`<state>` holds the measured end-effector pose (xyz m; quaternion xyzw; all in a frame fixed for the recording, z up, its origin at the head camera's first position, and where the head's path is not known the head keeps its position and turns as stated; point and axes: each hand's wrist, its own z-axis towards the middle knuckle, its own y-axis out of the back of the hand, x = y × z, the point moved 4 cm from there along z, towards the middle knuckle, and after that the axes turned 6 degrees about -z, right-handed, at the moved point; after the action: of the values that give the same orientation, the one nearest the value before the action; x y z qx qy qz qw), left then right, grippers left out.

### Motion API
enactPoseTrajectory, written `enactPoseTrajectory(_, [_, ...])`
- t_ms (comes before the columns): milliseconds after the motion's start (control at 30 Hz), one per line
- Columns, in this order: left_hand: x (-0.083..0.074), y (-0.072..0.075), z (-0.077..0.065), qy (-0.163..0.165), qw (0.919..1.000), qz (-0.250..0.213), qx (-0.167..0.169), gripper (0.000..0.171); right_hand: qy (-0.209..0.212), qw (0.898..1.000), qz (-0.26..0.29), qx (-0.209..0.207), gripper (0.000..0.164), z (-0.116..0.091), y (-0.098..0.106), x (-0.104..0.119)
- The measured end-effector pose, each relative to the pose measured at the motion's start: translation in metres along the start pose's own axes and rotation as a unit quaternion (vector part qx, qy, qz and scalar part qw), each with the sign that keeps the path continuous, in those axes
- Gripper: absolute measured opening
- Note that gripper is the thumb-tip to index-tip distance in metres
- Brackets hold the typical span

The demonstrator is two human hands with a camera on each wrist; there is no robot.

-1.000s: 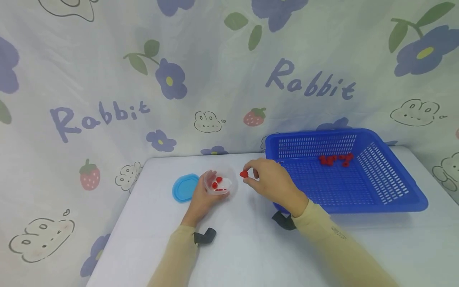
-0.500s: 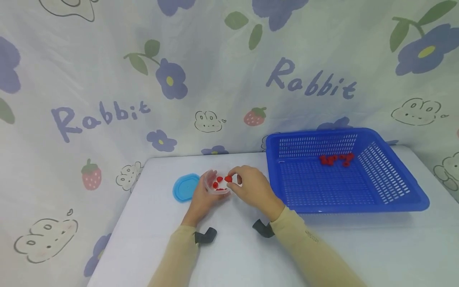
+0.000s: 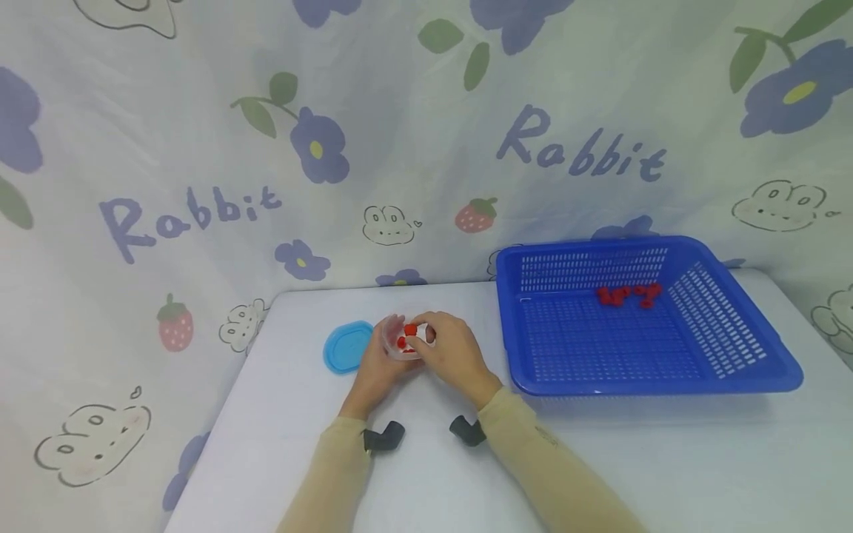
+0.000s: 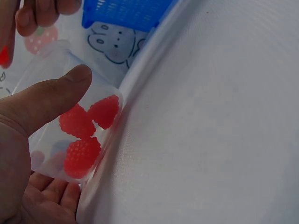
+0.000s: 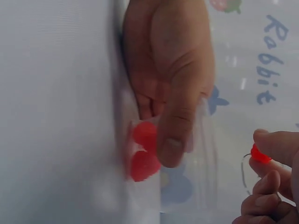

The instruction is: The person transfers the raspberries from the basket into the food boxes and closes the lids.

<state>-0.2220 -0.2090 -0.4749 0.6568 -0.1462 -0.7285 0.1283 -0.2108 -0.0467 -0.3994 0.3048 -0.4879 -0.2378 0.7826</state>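
Note:
My left hand [image 3: 375,376] grips a clear plastic container [image 4: 105,86] at the middle of the white table, thumb along its near side and fingers around the far side. Through its wall, several red raspberries [image 4: 83,157] show near the bottom in the left wrist view. Over the container's mouth, my right hand [image 3: 458,357] pinches one raspberry [image 5: 259,154] between thumb and index finger. The right fingers cover part of the rim in the head view. Just left of the container, a blue lid [image 3: 348,348] lies flat on the table.
A large blue slotted basket [image 3: 656,386] stands on the right of the table, with several red raspberries [image 3: 614,296] near its back wall. Behind the table hangs a curtain [image 3: 426,133] printed with flowers and rabbits. Black wrist mounts [image 3: 384,437] stick out at both cuffs.
My right hand has moved left from beside the basket to over the container, carrying the pinched raspberry. The left hand, container and lid have stayed in place.

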Motion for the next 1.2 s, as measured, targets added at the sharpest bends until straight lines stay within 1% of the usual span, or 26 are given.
enactPoseTrajectory(200, [-0.001,0.0,0.0,-0.004,1.0,-0.009,-0.002,0.092,-0.003,1.0,0.014,-0.01,0.024,0.001,-0.016,-0.007])
enactPoseTrajectory(367, [-0.002,0.0,0.0,-0.006,0.9999,-0.007,-0.006,0.089,0.005,0.999,0.029,-0.023,0.024,0.002,-0.022,-0.01])
enactPoseTrajectory(533, [-0.003,0.0,-0.001,-0.005,1.0,-0.007,-0.003,0.091,0.007,0.999,0.037,-0.032,0.022,0.002,-0.024,-0.013])
enactPoseTrajectory(767, [-0.003,0.0,-0.001,-0.007,0.9999,-0.007,-0.002,0.091,0.018,0.999,0.034,-0.033,0.023,0.002,-0.026,-0.015])
enactPoseTrajectory(933, [-0.002,0.0,0.001,-0.01,0.9999,-0.003,-0.001,0.089,0.017,0.999,0.031,-0.03,0.023,0.003,-0.025,-0.016])
enactPoseTrajectory(967, [-0.007,0.0,-0.001,-0.009,1.0,-0.004,0.002,0.088,0.016,0.999,0.03,-0.03,0.023,0.003,-0.025,-0.016])
enactPoseTrajectory(1133, [-0.008,0.0,0.0,-0.003,0.9999,-0.009,0.008,0.088,0.017,0.999,0.029,-0.026,0.024,0.003,-0.024,-0.014])
enactPoseTrajectory(1167, [-0.008,0.0,0.0,-0.001,0.9999,-0.01,0.008,0.088,0.019,0.999,0.029,-0.025,0.024,0.003,-0.023,-0.014])
enactPoseTrajectory(1200, [-0.003,0.0,0.001,-0.001,0.9999,-0.01,0.005,0.089,0.02,0.999,0.028,-0.025,0.024,0.003,-0.023,-0.013])
